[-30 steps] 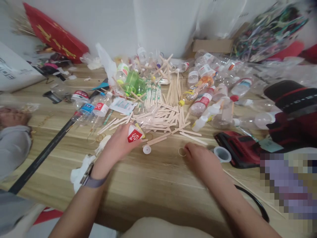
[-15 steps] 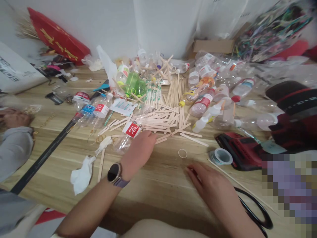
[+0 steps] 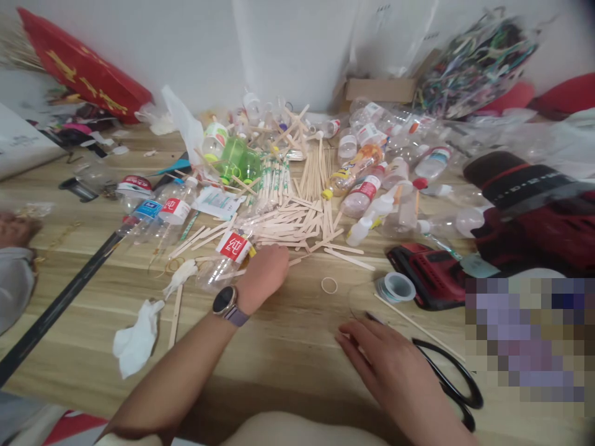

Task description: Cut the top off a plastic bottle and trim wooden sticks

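Note:
My left hand (image 3: 264, 277), wearing a watch (image 3: 225, 300), reaches to the near edge of a pile of flat wooden sticks (image 3: 295, 226). Its fingers curl downward, and the back of the hand hides what is in them. Just left of it lies a clear plastic bottle with a red and white label (image 3: 233, 246). My right hand (image 3: 383, 356) is low over the table, thumb and forefinger drawn together; anything between them is too small to make out. Black-handled scissors (image 3: 465, 396) lie partly beneath this hand. Ahead of it are a pale rubber band (image 3: 329, 285) and a small spool (image 3: 397, 287).
A red and black power tool (image 3: 427, 272) stands at the right. Empty plastic bottles (image 3: 367, 189) and thin skewers (image 3: 315, 173) crowd the back. A crumpled tissue (image 3: 137, 341) and a long black strip (image 3: 60, 303) lie left. Another person's hand (image 3: 16, 230) is at the far left.
The whole view has shifted, so most things appear further left. My left hand stays by the wooden sticks; my right hand has dropped slightly closer to my body.

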The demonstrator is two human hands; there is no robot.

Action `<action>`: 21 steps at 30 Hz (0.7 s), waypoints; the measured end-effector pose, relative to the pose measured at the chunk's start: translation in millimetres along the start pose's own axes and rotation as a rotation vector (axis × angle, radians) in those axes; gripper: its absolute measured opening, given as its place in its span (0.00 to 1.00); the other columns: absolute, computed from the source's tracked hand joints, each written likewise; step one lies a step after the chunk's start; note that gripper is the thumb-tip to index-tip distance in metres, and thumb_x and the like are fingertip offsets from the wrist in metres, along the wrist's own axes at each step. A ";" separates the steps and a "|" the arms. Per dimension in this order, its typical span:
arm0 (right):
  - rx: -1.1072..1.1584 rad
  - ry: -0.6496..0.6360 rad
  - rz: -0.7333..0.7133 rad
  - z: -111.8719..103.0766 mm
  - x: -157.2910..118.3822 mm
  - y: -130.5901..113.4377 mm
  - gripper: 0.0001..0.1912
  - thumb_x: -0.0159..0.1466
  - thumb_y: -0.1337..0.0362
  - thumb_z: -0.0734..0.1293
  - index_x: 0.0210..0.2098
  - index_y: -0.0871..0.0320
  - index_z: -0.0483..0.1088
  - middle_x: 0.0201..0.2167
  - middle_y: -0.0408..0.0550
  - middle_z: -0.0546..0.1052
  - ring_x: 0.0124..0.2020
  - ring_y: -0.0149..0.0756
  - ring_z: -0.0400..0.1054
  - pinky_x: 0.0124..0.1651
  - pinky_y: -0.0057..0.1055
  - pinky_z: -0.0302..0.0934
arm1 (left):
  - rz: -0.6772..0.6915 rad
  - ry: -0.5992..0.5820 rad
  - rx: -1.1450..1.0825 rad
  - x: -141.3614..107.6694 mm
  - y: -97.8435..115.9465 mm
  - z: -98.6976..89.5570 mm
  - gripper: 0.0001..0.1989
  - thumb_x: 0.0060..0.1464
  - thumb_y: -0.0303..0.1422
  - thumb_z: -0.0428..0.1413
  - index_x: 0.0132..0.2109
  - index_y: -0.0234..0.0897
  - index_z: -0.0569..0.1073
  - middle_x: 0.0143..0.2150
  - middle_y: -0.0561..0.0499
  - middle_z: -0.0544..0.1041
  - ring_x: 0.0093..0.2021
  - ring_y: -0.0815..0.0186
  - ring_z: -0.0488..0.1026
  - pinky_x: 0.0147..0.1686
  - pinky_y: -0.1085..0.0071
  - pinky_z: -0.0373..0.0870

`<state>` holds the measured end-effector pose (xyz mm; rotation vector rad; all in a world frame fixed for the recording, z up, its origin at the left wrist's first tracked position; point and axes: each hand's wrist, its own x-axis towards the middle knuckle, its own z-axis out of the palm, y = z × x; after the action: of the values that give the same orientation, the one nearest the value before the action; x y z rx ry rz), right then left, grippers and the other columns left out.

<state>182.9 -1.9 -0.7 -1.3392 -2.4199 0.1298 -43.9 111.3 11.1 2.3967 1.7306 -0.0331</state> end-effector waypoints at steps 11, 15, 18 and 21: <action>-0.182 -0.001 0.252 -39.4 -71.1 65.9 0.25 0.73 0.48 0.50 0.41 0.55 0.72 0.34 0.51 0.80 0.34 0.46 0.77 0.34 0.42 0.71 | 0.083 0.008 0.079 -3.2 -4.8 3.0 0.11 0.62 0.23 0.46 0.41 0.30 0.74 0.42 0.39 0.76 0.44 0.56 0.74 0.44 0.62 0.70; -0.195 -0.150 0.182 -36.3 -89.4 84.3 0.21 0.73 0.55 0.52 0.43 0.56 0.74 0.38 0.52 0.79 0.36 0.45 0.77 0.36 0.42 0.72 | 0.063 0.048 0.078 -1.4 -3.8 -1.5 0.10 0.63 0.25 0.47 0.41 0.29 0.73 0.42 0.40 0.76 0.43 0.56 0.74 0.42 0.62 0.70; -0.239 -0.195 0.179 -30.9 -92.6 86.0 0.18 0.71 0.65 0.53 0.49 0.57 0.73 0.41 0.53 0.78 0.38 0.45 0.76 0.39 0.43 0.72 | 0.044 0.082 0.074 -3.2 -0.6 -10.5 0.09 0.64 0.28 0.49 0.43 0.31 0.73 0.42 0.42 0.76 0.42 0.56 0.73 0.39 0.63 0.69; -0.287 -0.186 0.143 -28.0 -89.5 86.0 0.22 0.66 0.73 0.53 0.55 0.59 0.69 0.44 0.55 0.77 0.39 0.46 0.75 0.42 0.45 0.71 | 0.049 0.106 0.069 -10.0 3.7 -21.7 0.10 0.65 0.30 0.48 0.41 0.33 0.74 0.40 0.44 0.77 0.42 0.57 0.73 0.40 0.63 0.69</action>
<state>304.7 -32.4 -21.3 -1.6955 -2.5684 -0.0619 -45.6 104.3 34.2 2.5328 1.7411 0.0418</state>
